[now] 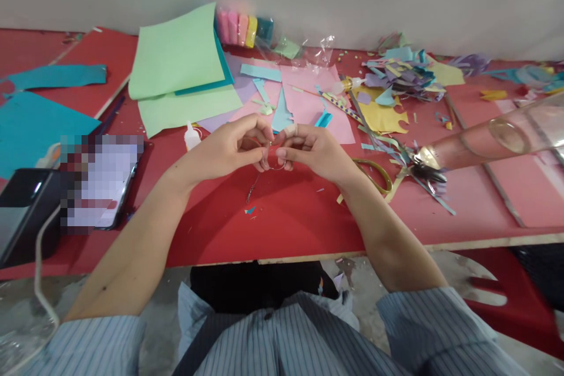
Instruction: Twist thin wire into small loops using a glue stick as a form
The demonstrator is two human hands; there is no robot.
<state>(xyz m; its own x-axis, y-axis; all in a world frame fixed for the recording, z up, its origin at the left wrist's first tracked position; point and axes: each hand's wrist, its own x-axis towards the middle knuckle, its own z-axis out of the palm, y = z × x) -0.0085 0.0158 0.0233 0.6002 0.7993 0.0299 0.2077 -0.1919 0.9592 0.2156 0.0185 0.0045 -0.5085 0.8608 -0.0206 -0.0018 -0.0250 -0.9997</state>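
Note:
Close together over the red table (282,229), my two hands pinch a thin metal ring (277,167). My left hand (247,144) has its thumb and fingers closed on the ring's left side. On the right side, my right hand (308,150) grips it with curled fingers; one finger has a pale wrap. A short thin chain (251,191) hangs down from the left fingers. Small blue paper scraps (250,210) lie just below the chain. A white glue bottle (192,136) stands beside my left hand.
Green sheets (180,59), pink paper (308,100) and clay packs (240,28) lie behind the hands. A phone (103,182) and a dark device (26,211) are at left. Scissors with yellow handles (379,173), a clear bottle (493,138) and paper shreds (405,73) are at right.

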